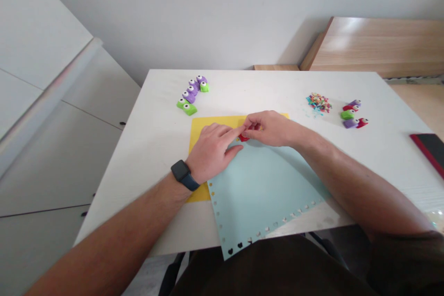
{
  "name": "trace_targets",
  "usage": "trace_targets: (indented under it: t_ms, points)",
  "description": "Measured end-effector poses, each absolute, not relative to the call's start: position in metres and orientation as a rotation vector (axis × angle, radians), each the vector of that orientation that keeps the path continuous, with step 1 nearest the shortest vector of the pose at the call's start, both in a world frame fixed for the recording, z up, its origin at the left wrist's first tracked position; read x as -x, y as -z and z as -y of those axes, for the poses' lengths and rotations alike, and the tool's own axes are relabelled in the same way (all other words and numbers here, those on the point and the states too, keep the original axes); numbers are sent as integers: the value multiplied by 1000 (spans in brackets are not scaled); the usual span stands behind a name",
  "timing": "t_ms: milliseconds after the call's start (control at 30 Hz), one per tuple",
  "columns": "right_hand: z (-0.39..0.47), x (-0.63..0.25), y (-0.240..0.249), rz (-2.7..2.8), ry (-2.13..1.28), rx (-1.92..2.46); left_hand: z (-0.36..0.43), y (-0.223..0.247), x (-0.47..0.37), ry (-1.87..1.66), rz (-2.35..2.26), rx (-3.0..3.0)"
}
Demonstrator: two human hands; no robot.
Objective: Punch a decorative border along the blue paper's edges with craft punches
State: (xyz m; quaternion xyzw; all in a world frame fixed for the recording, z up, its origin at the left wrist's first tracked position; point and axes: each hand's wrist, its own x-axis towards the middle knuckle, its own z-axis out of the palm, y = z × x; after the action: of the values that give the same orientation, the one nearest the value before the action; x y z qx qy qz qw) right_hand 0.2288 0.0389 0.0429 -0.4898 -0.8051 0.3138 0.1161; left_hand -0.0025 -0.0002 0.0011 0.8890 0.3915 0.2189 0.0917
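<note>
A light blue sheet (pixel 267 185) with small shapes punched along its edges lies over a yellow sheet (pixel 199 194) and overhangs the table's front edge. My right hand (pixel 268 128) has its fingers closed on a small red piece (pixel 244 138) at the far edge of the blue sheet. Its fingers partly cover that piece. My left hand (pixel 215 148) lies flat across both sheets, thumb apart, index fingertip beside the red piece.
Purple and green pieces with eyes (pixel 190 95) stand at the back left. Colourful paper bits (pixel 319 103) are piled at the back right, near more eyed pieces (pixel 352 114). A dark red-edged object (pixel 430 148) lies at the right edge.
</note>
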Motion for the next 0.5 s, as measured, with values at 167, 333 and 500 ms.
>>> trace_targets:
  t_ms: [167, 333, 500]
  points:
    - [-39, -228, -44, 2357, -919, 1436, 0, -1, 3, -665, -1160, -2639]
    - [-38, -228, -45, 2345, -932, 1445, 0, -1, 3, -669, -1162, -2643]
    - [-39, -228, -43, 2338, -942, 1450, 0, 1, 3, -683, -1156, -2647]
